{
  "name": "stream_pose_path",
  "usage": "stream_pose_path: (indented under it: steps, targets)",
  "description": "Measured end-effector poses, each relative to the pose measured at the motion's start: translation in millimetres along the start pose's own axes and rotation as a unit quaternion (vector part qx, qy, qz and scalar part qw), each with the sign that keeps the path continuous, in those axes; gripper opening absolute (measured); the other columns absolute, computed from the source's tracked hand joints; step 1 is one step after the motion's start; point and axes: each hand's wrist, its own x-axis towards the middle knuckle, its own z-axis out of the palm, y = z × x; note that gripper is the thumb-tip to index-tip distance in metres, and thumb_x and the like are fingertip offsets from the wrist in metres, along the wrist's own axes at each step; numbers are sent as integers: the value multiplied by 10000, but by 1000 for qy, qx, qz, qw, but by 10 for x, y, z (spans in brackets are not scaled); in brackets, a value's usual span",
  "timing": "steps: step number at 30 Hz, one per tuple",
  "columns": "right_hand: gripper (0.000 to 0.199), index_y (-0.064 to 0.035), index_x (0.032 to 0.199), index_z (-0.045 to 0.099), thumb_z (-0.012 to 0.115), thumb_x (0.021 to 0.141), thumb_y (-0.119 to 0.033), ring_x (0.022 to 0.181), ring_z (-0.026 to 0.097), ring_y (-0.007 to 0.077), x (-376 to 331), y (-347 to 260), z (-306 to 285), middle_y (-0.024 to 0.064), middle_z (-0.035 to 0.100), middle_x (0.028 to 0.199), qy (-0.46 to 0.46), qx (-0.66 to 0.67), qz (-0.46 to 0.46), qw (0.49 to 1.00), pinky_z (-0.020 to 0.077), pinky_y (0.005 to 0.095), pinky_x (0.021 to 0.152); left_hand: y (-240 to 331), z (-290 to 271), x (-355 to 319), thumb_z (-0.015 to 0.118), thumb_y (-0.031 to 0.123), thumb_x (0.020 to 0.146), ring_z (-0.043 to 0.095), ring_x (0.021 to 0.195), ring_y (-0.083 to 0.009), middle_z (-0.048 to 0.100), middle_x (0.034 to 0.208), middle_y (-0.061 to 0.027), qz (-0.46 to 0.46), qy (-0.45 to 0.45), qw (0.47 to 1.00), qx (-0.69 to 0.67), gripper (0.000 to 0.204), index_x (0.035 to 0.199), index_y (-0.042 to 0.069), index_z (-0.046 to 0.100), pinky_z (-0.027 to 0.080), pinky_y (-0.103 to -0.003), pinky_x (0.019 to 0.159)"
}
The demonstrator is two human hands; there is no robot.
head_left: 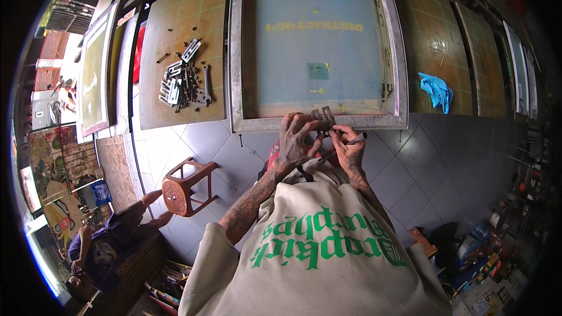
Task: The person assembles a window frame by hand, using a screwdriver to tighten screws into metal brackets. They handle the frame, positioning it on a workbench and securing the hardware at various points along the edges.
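Cream green-lettered shirt point(328, 257) nearest. Left hand point(297, 140) and right hand point(350, 151) pinch slotted grey metal bracket point(321, 114) over near edge of grey-framed blue screen point(257, 124), likely two-sided for steadiness; right also grips dark rod point(359, 138). Silver slotted brackets point(171, 85), steel wrench point(207, 85) toward tan gridded board's point(187, 14) near edge, probably for reach. Brown plastic stool point(175, 195) on grey tiled floor point(234, 158).

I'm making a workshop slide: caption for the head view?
Left hand and right hand hold a slotted metal piece by a framed screen, wrench lying to the left.
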Motion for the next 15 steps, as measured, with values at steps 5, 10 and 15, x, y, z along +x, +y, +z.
stream_pose_path:
  steps: [5, 10, 15]
  targets:
    - [168, -43, 1028, 689, 747, 880, -94, 495, 322, 47, -2, -249, -38, -59, 375, 542, -49, -11, 33, 998, 272, 256, 466, -161, 108, -89, 788, 129, 730, 563, 1047, -276, 613, 1040, -47, 12, 3, 1000, -20, 320, 1037, 143, 696, 439, -432, 953]
    - [223, -45, 1099, 691, 733, 883, -81, 486, 315, 40, 2, -56, 40, -57, 377, 533, 3, 6, -9, 1000, 255, 253, 451, -37, 43, -21, 793, 150, 737, 565, 1045, -274, 612, 1044, -47, -8, -5, 1000, 4, 289, 1010, 134, 697, 443, -439, 946]
    - [240, -45, 1117, 688, 733, 885, -87, 487, 308, 35, 5, -237, -22, -61, 374, 532, -37, 4, 36, 999, 248, 256, 451, -185, 157, -112, 798, 187, 740, 563, 1043, -274, 610, 1051, -48, 4, 9, 1000, -20, 302, 1022, 139, 703, 436, -449, 954]
